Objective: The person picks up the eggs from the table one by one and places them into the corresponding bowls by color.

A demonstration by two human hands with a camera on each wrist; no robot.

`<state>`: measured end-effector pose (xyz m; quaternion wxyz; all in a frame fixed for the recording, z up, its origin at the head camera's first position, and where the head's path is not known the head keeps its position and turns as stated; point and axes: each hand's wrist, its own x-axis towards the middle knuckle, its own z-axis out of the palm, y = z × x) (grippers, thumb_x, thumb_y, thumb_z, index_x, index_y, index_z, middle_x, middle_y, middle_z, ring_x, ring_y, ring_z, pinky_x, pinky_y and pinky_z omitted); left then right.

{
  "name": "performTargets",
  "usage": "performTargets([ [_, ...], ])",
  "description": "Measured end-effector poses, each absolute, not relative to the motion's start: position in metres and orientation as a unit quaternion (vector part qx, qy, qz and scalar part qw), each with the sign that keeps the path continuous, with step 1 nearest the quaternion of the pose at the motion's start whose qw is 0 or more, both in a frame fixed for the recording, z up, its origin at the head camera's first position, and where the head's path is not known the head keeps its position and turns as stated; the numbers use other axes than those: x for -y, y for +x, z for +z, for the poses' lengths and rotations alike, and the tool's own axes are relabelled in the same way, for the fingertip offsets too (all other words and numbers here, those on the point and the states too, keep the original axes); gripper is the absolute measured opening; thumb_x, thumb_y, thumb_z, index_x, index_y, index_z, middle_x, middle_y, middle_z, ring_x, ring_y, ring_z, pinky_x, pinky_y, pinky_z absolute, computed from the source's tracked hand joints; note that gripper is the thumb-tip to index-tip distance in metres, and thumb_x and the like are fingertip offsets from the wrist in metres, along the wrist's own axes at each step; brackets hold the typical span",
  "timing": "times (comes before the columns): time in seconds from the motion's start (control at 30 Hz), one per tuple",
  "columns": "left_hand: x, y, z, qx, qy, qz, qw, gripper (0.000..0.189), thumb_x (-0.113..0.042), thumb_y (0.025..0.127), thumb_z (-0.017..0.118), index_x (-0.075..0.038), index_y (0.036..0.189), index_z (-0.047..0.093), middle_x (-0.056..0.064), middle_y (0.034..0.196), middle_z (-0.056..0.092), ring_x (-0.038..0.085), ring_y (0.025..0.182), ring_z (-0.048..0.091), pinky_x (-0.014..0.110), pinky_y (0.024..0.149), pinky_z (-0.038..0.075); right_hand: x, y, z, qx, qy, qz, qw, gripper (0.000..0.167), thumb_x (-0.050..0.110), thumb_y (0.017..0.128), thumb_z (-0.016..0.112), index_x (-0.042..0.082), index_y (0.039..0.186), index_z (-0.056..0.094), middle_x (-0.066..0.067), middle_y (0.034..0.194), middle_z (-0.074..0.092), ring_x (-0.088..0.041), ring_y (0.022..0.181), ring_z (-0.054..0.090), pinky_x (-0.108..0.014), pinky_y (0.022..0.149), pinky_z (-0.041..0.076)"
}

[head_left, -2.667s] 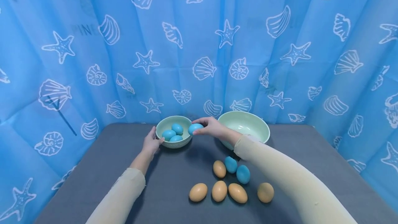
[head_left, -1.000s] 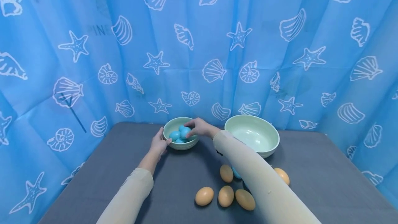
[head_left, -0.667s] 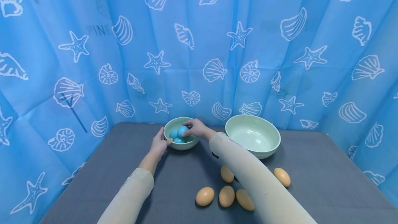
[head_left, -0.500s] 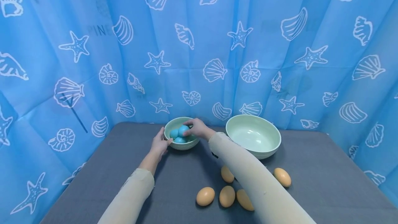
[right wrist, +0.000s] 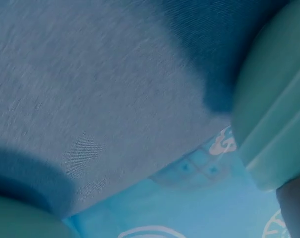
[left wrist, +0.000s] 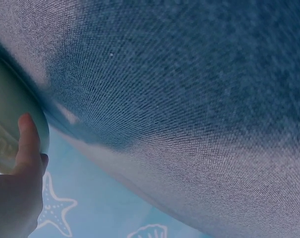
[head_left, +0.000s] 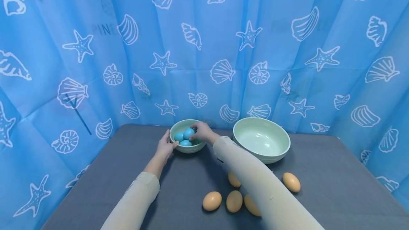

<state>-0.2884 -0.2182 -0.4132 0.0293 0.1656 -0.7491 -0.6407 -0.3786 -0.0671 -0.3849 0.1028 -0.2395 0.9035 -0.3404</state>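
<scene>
My left hand holds the left side of a small pale green bowl, thumb at the front rim. In the left wrist view, one of its fingers lies along the bowl's outer wall. Reaching over the right rim, my right hand pinches a blue egg between thumb and fingers, inside the bowl. Beside that egg lie other blue eggs, one at the left and one in front. In the right wrist view, the small bowl's ribbed wall fills the right side.
A larger pale green bowl stands to the right. Several brown eggs lie on the grey table: one at the front left, one farther right, others partly behind the right sleeve. A blue shell-print curtain hangs behind.
My right hand has carried the blue egg leftward, from between the bowls into the small bowl. Its sleeve now covers the blue eggs on the table. My left hand stays at the bowl.
</scene>
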Motion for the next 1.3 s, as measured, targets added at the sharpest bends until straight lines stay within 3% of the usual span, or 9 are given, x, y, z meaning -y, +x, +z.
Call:
performTargets([
  [0.7, 0.2174, -0.2879, -0.4122, 0.746, 0.17, -0.643, 0.03, 0.072, -0.002, 0.099, 0.053, -0.012, 0.157, 0.013, 0.018, 0.16, 0.014, 0.038, 0.144, 0.017, 0.064, 0.102, 0.035, 0.0662, -0.3814, -0.3802, -0.922, -0.292, -0.232, 0.099, 0.055, 0.004, 0.078, 0.08, -0.005, 0.128, 0.058, -0.018, 0.126, 0.061, -0.031, 0.119, 0.055, -0.037, 0.098, 0.047],
  [1.3, 0.2191, -0.2871, -0.4101, 0.745, 0.168, -0.645, 0.029, 0.071, -0.003, 0.099, 0.053, -0.012, 0.157, 0.012, 0.017, 0.16, 0.013, 0.038, 0.144, 0.017, 0.064, 0.102, 0.036, 0.059, -0.3793, -0.376, -0.911, -0.282, -0.275, 0.119, 0.043, 0.006, 0.087, 0.072, 0.0, 0.129, 0.061, -0.015, 0.13, 0.06, -0.028, 0.122, 0.054, -0.037, 0.1, 0.046],
])
